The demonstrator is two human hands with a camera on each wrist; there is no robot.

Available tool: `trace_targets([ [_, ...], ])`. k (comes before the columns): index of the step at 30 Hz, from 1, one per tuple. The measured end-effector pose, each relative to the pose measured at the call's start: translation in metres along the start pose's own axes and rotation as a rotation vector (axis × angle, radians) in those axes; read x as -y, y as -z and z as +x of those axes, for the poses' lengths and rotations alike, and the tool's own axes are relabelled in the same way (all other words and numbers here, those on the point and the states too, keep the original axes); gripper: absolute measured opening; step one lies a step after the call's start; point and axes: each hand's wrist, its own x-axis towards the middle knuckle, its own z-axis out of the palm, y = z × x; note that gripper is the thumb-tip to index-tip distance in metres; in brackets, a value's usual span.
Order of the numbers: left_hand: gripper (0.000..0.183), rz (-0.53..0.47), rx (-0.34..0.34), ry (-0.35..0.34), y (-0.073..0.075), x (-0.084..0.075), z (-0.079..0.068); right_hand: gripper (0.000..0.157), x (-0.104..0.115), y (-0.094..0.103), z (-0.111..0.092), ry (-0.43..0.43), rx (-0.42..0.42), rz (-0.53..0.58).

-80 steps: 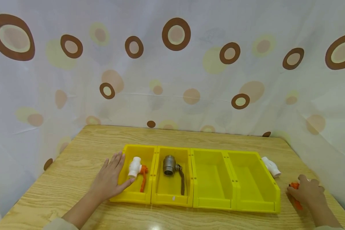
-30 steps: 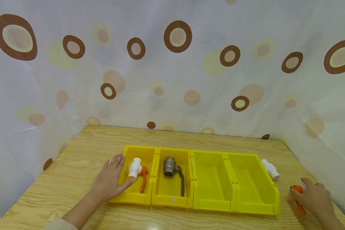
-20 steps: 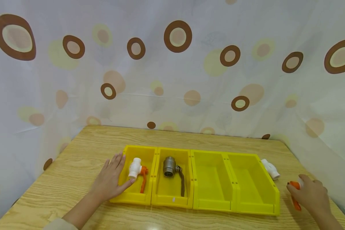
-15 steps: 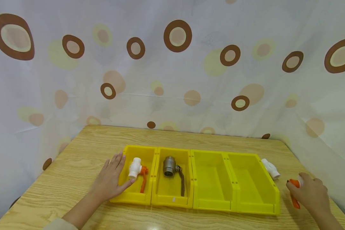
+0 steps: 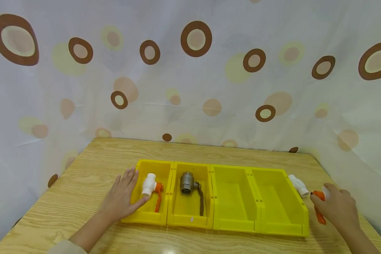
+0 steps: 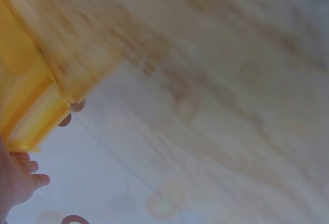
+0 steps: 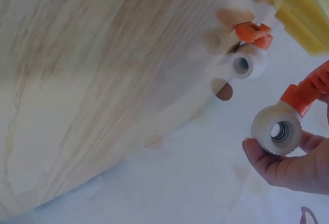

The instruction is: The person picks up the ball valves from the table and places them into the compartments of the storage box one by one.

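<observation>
My right hand (image 5: 338,204) holds a white plastic ball valve with an orange lever handle (image 5: 319,195), to the right of the row of yellow bins. In the right wrist view, the fingers curl round the white body of this ball valve (image 7: 277,131), and its threaded bore shows. My left hand (image 5: 122,197) rests on the outer wall of the leftmost yellow bin (image 5: 146,219), fingers stretched out. Inside that bin lies another white ball valve (image 5: 149,185) with an orange lever. The second bin (image 5: 190,221) contains a metal ball valve (image 5: 186,183) with a dark lever.
A third white valve (image 5: 299,186) lies on the wooden table (image 5: 114,151), against the right side of the rightmost bin (image 5: 282,229); its orange lever (image 7: 252,33) shows in the right wrist view. The third bin (image 5: 235,225) stands between. A patterned curtain (image 5: 190,81) surrounds the table.
My right hand, at the far right earlier, has lifted the ball valve off the table and moved a little left and away from me. The left hand stays on its bin.
</observation>
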Motion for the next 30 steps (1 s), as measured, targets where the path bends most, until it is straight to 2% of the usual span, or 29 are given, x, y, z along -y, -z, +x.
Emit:
trace_targets([
  [8, 0.084, 0.0, 0.001, -0.003, -0.001, 0.001, 0.0, 0.06, 0.014, 0.003, -0.002, 0.027, -0.041, 0.005],
  [15, 0.084, -0.009, 0.0, 0.001, -0.001, 0.0, 0.0, 0.062, 0.025, 0.009, -0.003, 0.024, -0.032, 0.003],
  [19, 0.084, -0.011, -0.012, -0.007, -0.001, 0.0, 0.0, 0.06, 0.03, 0.01, -0.005, 0.04, -0.064, 0.019],
  [30, 0.085, -0.006, 0.001, -0.007, -0.001, 0.0, 0.0, 0.058, 0.048, 0.009, -0.009, 0.016, -0.071, 0.078],
])
